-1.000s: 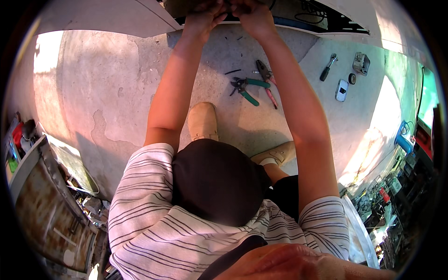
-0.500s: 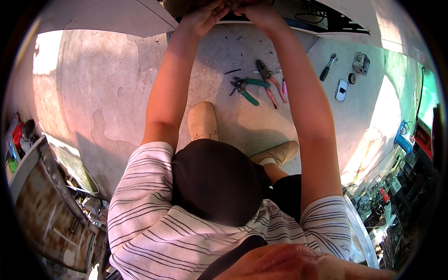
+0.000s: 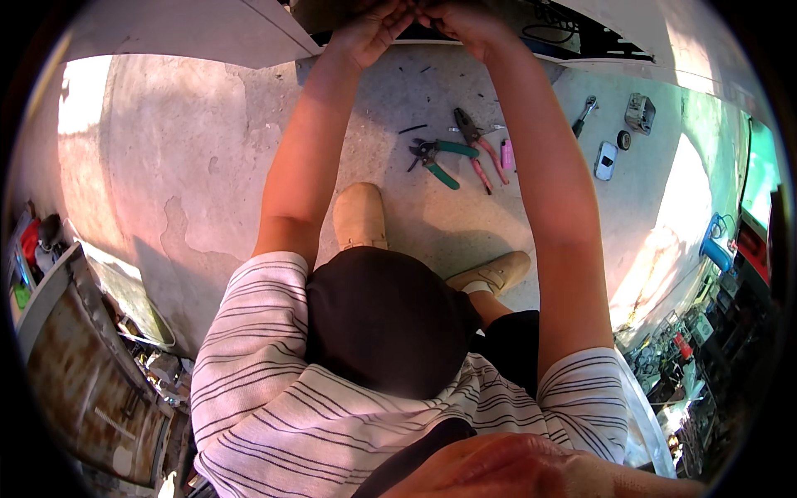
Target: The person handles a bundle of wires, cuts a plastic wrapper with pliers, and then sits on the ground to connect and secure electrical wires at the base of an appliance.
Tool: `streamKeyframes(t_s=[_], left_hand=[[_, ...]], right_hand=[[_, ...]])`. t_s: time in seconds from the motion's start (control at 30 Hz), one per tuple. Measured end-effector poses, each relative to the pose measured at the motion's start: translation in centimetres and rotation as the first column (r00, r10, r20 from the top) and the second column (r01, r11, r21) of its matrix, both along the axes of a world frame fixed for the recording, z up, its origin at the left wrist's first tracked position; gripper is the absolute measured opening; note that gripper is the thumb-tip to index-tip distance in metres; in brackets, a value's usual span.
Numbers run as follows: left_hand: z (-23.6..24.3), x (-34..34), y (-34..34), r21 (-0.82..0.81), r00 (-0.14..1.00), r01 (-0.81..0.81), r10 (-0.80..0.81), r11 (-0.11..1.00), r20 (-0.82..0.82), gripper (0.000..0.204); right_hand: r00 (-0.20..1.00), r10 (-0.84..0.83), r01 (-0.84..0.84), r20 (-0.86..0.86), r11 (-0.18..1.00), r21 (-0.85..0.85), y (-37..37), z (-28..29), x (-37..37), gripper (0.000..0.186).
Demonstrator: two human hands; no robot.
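Observation:
Both my hands reach to the upper edge, into a dark opening between white panels, and their fingertips meet there. My left hand (image 3: 371, 33) has its fingers bent and pressed together. Close against it, my right hand (image 3: 466, 26) curls its fingers inward. Whatever they pinch is too small and dark to make out. On the concrete floor below the hands lie green-handled pruning shears (image 3: 447, 148) and red-handled pliers (image 3: 481, 149), side by side. A small pink thing (image 3: 506, 154) lies by the pliers, next to my right forearm. Short black strips (image 3: 413, 129) are scattered nearby.
Right of my right arm lie a ratchet wrench (image 3: 585, 114), a metal box-shaped part (image 3: 640, 113), a black ring (image 3: 624, 139) and a small white device (image 3: 606, 161). Black cables (image 3: 548, 31) hang in the opening. A rusty panel (image 3: 91, 390) and cluttered parts (image 3: 681, 357) flank me.
My hands have shifted very slightly to the right, still together. The right forearm has moved right, so more of the pink thing shows and the ratchet's handle is partly covered.

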State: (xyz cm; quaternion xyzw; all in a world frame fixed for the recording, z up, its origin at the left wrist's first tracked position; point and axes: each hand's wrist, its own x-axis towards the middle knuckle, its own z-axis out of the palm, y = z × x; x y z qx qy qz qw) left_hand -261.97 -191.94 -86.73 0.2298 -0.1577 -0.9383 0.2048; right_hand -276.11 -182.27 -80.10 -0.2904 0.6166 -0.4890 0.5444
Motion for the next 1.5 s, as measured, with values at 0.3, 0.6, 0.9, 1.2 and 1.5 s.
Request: streamKeyframes(t_s=[0.3, 0.6, 0.9, 1.2, 1.5], left_hand=[[0.9, -0.2, 0.9, -0.154, 0.983, -0.063, 0.088, 0.986, 0.164, 0.015], [0.9, -0.4, 1.3, -0.257, 0.962, -0.164, 0.212, 0.952, 0.173, 0.012], [0.4, 0.3, 1.5, -0.212, 0.992, -0.109, 0.12, 0.971, 0.037, 0.013], [-0.2, -0.1, 0.5, -0.166, 0.945, -0.171, 0.21, 0.971, 0.252, 0.012], [-0.7, 0.0, 0.0, -0.222, 0.952, -0.104, 0.162, 0.97, 0.261, 0.015]], right_hand=[[0.952, 0.008, -0.007, -0.306, 1.0, 0.003, 0.3, 0.0, 0.4, 0.02], [0.657, -0.051, 0.059, -0.752, 0.998, -0.016, 1.2, 0.9, 1.9, 0.026], [0.597, -0.063, 0.153, -0.8, 0.988, 0.037, 1.5, 2.3, 3.1, 0.028], [0.908, -0.064, 0.006, -0.414, 0.99, -0.139, 1.9, -0.9, 0.8, 0.036], [0.716, -0.165, -0.005, -0.678, 0.97, -0.241, 5.6, 2.1, 4.8, 0.027]])
